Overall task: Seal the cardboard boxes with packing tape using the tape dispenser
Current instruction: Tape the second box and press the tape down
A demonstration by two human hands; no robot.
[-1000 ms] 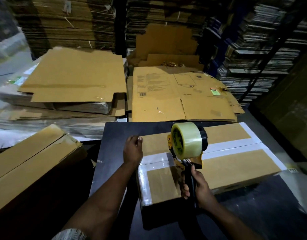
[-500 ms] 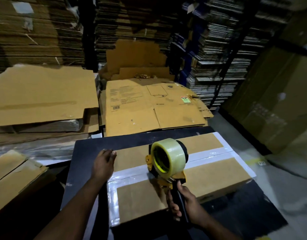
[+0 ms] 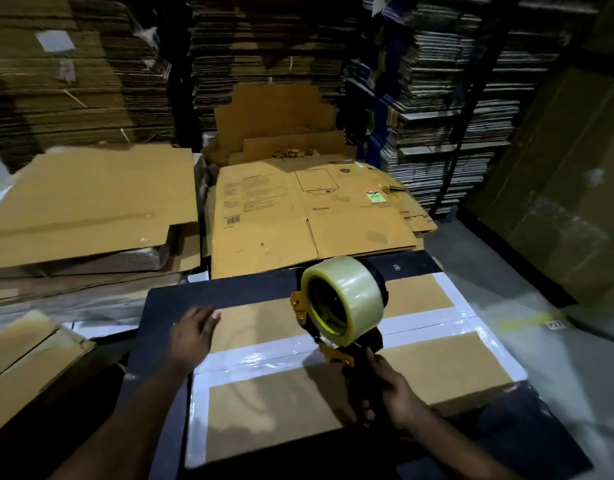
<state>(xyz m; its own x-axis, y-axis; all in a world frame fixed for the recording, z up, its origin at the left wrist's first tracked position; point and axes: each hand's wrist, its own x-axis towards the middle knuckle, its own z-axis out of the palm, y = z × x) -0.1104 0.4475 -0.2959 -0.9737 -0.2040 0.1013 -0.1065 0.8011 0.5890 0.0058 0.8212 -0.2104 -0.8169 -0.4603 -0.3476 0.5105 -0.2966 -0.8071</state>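
The cardboard box [image 3: 333,382] lies flat on the dark surface [image 3: 167,306] in the lower centre of the frame, with pale tape already along its centre seam and its left and right edges. Since a second ago the tape dispenser [image 3: 343,306] has lifted: its yellow blade end, which sat low against the seam, now stands above the lid, with the clear roll tilted up in the middle of the frame. The right hand [image 3: 388,393] keeps its grip closed round the black handle at lower right. The left hand [image 3: 194,336], which pressed the left end of the box lid, now hovers there with fingers loosely spread and blurred; whether it touches the cardboard I cannot tell, and it holds nothing.

My reading is that the seam strip on this box is done and the dispenser is being carried clear. A second closed box [image 3: 28,358] sits at the lower left edge of the frame, and flattened cartons [image 3: 309,216] lie stacked beyond the surface. The sealed box probably needs moving aside next.
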